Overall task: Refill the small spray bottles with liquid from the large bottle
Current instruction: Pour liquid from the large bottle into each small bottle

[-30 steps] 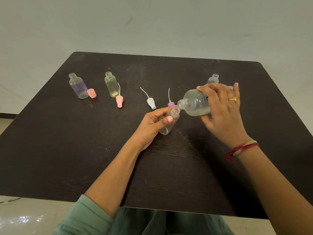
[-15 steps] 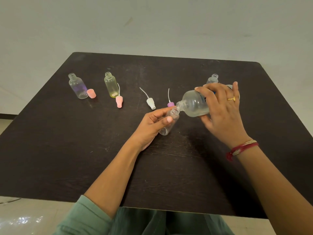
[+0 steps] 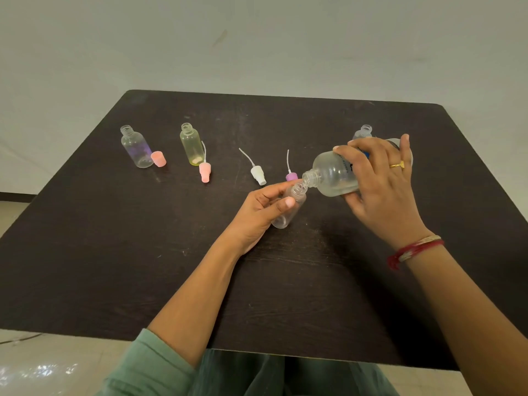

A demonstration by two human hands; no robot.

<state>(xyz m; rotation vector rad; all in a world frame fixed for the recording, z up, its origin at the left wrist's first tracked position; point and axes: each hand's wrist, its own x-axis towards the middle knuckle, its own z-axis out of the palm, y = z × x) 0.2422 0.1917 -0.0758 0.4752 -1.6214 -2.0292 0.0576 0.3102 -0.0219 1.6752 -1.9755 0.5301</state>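
Note:
My right hand grips the large clear bottle, tipped on its side with its open mouth pointing left. That mouth sits right at the open neck of a small clear spray bottle, which my left hand holds tilted on the dark table. Three more open small bottles stand upright: a purplish one at far left, a yellowish one beside it, and a clear one behind my right hand.
Loose spray tops lie on the table: a pink cap, a pink sprayer with tube, a white sprayer and a purple sprayer just behind the small bottle. A pale wall rises beyond the table's far edge.
The large bottle's mouth has dropped slightly lower and closer onto the small bottle's neck. Both hands otherwise hold their places.

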